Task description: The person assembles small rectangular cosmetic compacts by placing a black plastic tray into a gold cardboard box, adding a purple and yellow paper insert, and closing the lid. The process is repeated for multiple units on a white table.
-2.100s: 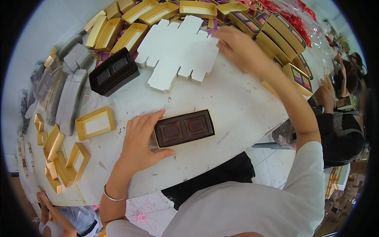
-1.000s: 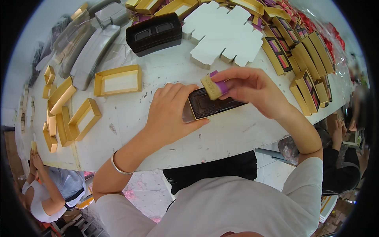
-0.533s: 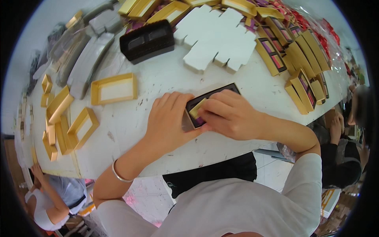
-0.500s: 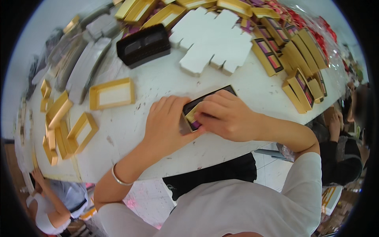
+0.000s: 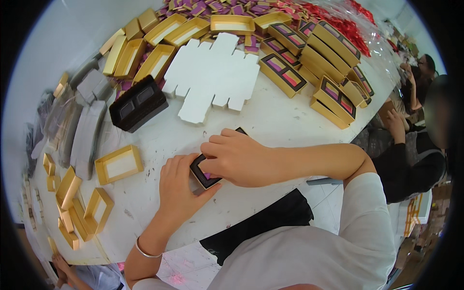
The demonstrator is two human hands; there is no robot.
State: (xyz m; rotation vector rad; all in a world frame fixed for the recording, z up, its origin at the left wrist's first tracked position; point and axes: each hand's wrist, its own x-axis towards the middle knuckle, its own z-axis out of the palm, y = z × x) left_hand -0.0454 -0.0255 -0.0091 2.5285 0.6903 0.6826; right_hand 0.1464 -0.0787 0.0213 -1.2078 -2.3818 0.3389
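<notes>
On the white table, a small black-framed box with a window lies tilted between my hands. My left hand steadies it, with the fingers along its left end and the thumb at the near edge. Across the box's top reaches my right hand, its fingers curled down and pressed at the window. The fingertips are hidden, so whatever they pinch does not show. A purple patch is visible inside the frame. Most of the box's far part is covered by my right hand.
Beyond my hands lie stacked white flat pieces and a black tray. Gold box trays sit to the left, near grey plastic trays. Filled gold boxes are piled far right. Another person is at the right.
The view has swung, so the table's contents sit differently in the picture. A gold piece showed at my right fingers before; now purple shows in the window. Both hands stay at the box.
</notes>
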